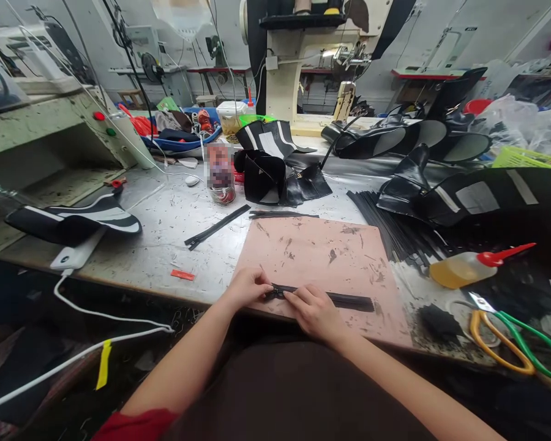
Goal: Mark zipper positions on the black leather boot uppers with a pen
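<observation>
A black zipper (351,301) lies lengthwise on a pinkish mat (312,248) near the table's front edge. My left hand (248,286) pinches its left end, where a small dark pull shows. Just to the right, my right hand (314,311) has its fingertips pressed on the zipper tape close to that end. Part of the zipper is hidden under the fingers. Another black zipper (217,227) lies slanted on the metal tabletop beyond the mat, and a few dark strips (282,215) rest along the mat's back edge.
At right are a bundle of black zippers (390,226), a glue bottle (461,269) with a red nozzle, and scissors (514,343). Black leather pieces (482,196) pile behind. A sewing machine (284,79) stands at the back. At left, a black piece (73,217) lies over a white power strip (76,254).
</observation>
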Available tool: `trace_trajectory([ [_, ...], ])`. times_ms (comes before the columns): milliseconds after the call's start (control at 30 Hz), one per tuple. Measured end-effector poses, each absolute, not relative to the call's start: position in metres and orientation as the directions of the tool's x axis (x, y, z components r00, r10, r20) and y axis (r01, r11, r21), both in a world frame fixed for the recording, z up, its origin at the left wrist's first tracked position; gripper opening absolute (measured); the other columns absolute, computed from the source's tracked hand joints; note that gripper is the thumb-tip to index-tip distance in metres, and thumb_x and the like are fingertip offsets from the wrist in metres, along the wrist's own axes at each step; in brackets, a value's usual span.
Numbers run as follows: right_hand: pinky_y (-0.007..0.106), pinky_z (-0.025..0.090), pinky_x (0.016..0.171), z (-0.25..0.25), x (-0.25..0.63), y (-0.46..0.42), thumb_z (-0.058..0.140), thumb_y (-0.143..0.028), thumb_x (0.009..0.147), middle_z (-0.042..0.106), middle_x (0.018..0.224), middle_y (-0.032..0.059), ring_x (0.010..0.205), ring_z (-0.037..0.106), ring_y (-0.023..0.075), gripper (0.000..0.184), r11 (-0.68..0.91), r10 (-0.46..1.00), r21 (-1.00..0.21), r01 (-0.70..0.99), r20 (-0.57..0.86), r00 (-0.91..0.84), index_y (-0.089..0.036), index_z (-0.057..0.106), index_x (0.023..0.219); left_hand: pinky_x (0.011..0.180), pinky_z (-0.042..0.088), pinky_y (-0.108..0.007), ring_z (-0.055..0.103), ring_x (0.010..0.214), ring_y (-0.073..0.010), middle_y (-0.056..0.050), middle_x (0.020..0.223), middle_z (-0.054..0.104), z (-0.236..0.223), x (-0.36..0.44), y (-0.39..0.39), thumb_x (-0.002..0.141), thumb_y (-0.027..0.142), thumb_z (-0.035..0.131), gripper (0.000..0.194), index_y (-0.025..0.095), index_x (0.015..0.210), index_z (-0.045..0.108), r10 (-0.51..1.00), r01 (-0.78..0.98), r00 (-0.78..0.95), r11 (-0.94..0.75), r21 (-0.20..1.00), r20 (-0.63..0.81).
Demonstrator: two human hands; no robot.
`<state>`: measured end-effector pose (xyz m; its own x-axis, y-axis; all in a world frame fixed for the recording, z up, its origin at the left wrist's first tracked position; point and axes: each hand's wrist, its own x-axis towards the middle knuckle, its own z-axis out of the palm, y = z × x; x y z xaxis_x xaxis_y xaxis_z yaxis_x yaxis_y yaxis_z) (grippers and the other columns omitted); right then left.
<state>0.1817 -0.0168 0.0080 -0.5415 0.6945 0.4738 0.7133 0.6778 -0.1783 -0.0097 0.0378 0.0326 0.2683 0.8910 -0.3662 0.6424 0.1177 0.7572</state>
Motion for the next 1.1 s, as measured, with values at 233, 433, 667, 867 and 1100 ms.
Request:
trace_trajectory([
  [233, 0.032, 0.042, 0.067, 0.007, 0.183, -0.018, 0.040, -0.003, 0.073, 0.062, 0.084, 0.0081, 0.075, 0.051, 0.0198, 0.032, 0.711, 0.671, -0.240, 0.661, 0.512, -0.536, -0.012, 0.057, 0.098, 0.062, 0.042, -0.024, 0.055, 0.067, -0.0137, 0.002, 0.066, 0.058, 0.053, -0.016, 0.038, 0.064, 0.018, 0.056, 0.005, 0.019, 0.060, 0.058, 0.909, 0.762, 0.322, -0.082, 0.642, -0.266],
  [433, 0.031, 0.045, 0.064, 0.007, 0.181, -0.017, 0.039, -0.002, 0.071, 0.059, 0.084, 0.0100, 0.072, 0.051, 0.0192, 0.029, 0.722, 0.646, -0.243, 0.648, 0.571, -0.506, -0.012, 0.056, 0.092, 0.065, 0.044, -0.026, 0.056, 0.072, -0.0139, 0.000, 0.078, 0.060, 0.063, -0.013, 0.079, 0.073, 0.021, 0.054, 0.006, 0.019, 0.072, 0.060, 0.945, 0.861, 0.279, -0.169, 0.481, -0.169],
  [667, 0.030, 0.049, 0.060, 0.010, 0.179, -0.015, 0.037, -0.001, 0.070, 0.059, 0.080, 0.0095, 0.070, 0.054, 0.0187, 0.030, 0.739, 0.608, -0.223, 0.635, 0.627, -0.487, -0.014, 0.054, 0.091, 0.089, 0.043, -0.043, 0.051, 0.105, -0.0202, -0.008, 0.118, 0.052, 0.050, 0.003, 0.170, 0.086, 0.029, 0.049, 0.026, 0.017, 0.109, 0.053, 0.966, 0.938, 0.256, -0.257, 0.234, 0.037],
  [867, 0.028, 0.051, 0.058, 0.013, 0.177, -0.012, 0.035, 0.000, 0.068, 0.060, 0.077, 0.0086, 0.068, 0.057, 0.0175, 0.031, 0.750, 0.571, -0.206, 0.629, 0.680, -0.459, -0.015, 0.054, 0.088, 0.082, 0.048, -0.040, 0.056, 0.095, -0.0181, -0.007, 0.107, 0.057, 0.043, -0.008, 0.176, 0.085, 0.031, 0.051, 0.026, 0.015, 0.105, 0.055, 0.927, 0.925, 0.374, -0.371, 0.083, -0.025],
  [1100, 0.027, 0.052, 0.057, 0.013, 0.178, -0.011, 0.034, 0.001, 0.069, 0.062, 0.077, 0.0076, 0.067, 0.059, 0.0166, 0.033, 0.756, 0.568, -0.218, 0.617, 0.688, -0.452, -0.017, 0.055, 0.087, 0.083, 0.043, -0.039, 0.056, 0.092, -0.0218, -0.010, 0.091, 0.063, 0.047, -0.089, 0.101, 0.081, 0.005, 0.041, 0.025, 0.013, 0.091, 0.063, 0.965, 0.965, 0.261, -0.260, 0.031, -0.037],
])
